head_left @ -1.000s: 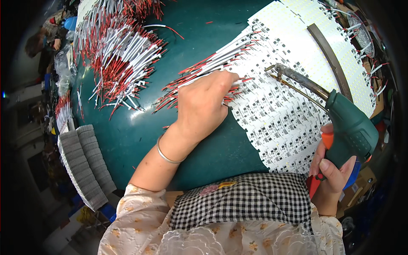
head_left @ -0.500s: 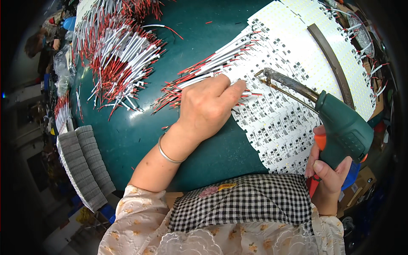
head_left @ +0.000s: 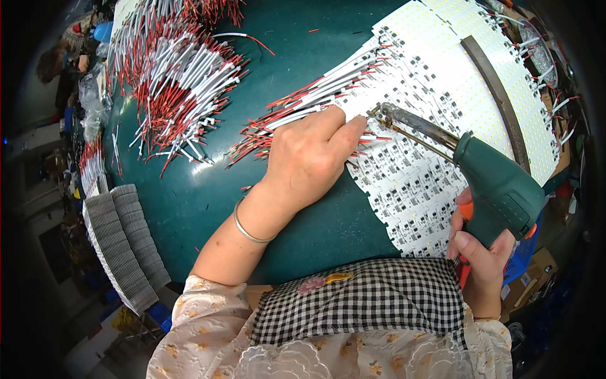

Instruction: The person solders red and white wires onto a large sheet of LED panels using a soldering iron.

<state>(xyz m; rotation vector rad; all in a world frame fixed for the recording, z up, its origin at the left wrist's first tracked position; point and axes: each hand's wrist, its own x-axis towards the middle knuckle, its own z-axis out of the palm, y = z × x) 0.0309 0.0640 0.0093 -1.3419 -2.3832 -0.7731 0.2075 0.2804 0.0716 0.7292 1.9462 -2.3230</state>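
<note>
My right hand (head_left: 485,260) is wrapped round the handle of a dark green soldering gun (head_left: 502,189) with an orange trigger. Its long metal nose points left, and the tip is close to my left fingertips, over a white sheet of circuit boards (head_left: 404,183) dotted with small black parts. My left hand (head_left: 308,155) rests at the sheet's left edge, thumb and forefinger pinched together; whatever lies between them is hidden. Beside and beneath this hand, red-and-white wires (head_left: 315,95) fan out, several with ends on the boards.
A large heap of red-and-white wires (head_left: 186,88) covers the far left of the green table (head_left: 303,230). Stacked grey ridged strips (head_left: 129,246) stand at the left edge. A dark curved bar (head_left: 497,95) lies across the boards at right. Behind the right hand is a blue basket (head_left: 521,256).
The soldering gun and my right hand have moved left, bringing the tip close to my left fingertips. My left hand has barely shifted. The sheet of boards has slid slightly right.
</note>
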